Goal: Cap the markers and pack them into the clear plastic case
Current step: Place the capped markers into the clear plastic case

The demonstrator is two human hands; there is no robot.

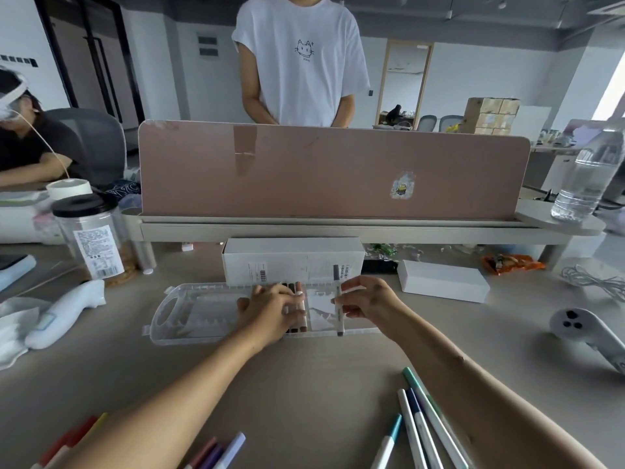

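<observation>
The clear plastic case (189, 314) lies open on the desk in front of me. Several brown-toned markers (300, 292) lie side by side in its middle. My left hand (270, 311) rests on them, fingers laid across their barrels. My right hand (367, 299) pinches a grey-capped white marker (338, 301) and holds it upright just over the case's right part. Blue and teal markers (422, 421) lie loose at the near right. Red, yellow, pink and purple markers (216, 451) lie at the near left, partly hidden by my left forearm.
A white carton (291, 260) stands right behind the case, under a shelf with a pink divider (331, 170). A small white box (443, 280), a cable and a white controller (588, 328) lie to the right. A jar (93, 238) stands left. A person stands behind the divider.
</observation>
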